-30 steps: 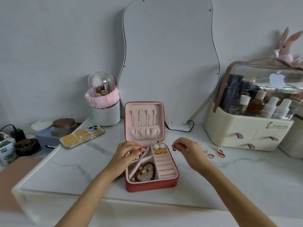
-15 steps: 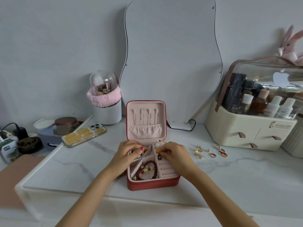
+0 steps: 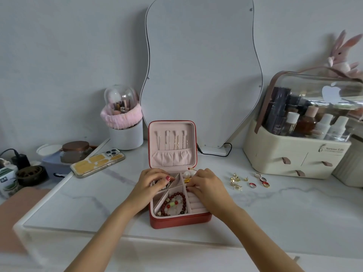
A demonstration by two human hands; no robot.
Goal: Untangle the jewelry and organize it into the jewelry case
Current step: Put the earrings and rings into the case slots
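A red jewelry case (image 3: 176, 220) stands open on the marble tabletop, with its pink lid (image 3: 172, 142) upright and thin chains hanging in it. A dark red bead bracelet (image 3: 181, 195) lies in the front left compartment. Pearl earrings (image 3: 186, 174) and a small gold piece (image 3: 186, 180) sit in the rear right one. My left hand (image 3: 151, 183) curls over the case's left rear corner, where something silvery shows under the fingers. My right hand (image 3: 208, 187) pinches down at the top of the ring rolls (image 3: 193, 203), and its fingertips hide the small ring. Gold earrings (image 3: 235, 181) and red-and-white rings (image 3: 252, 185) lie loose to the right.
A phone (image 3: 98, 162) lies at the left and a white brush holder (image 3: 125, 132) stands behind it. A wavy mirror (image 3: 200, 65) leans on the wall behind the case. A cream cosmetics organizer (image 3: 294, 158) fills the right rear. Small jars (image 3: 75, 151) crowd the far left.
My right hand came in from the case's right side, carrying a small ring, and now pinches down over the ring rolls. My left hand stayed on the case.
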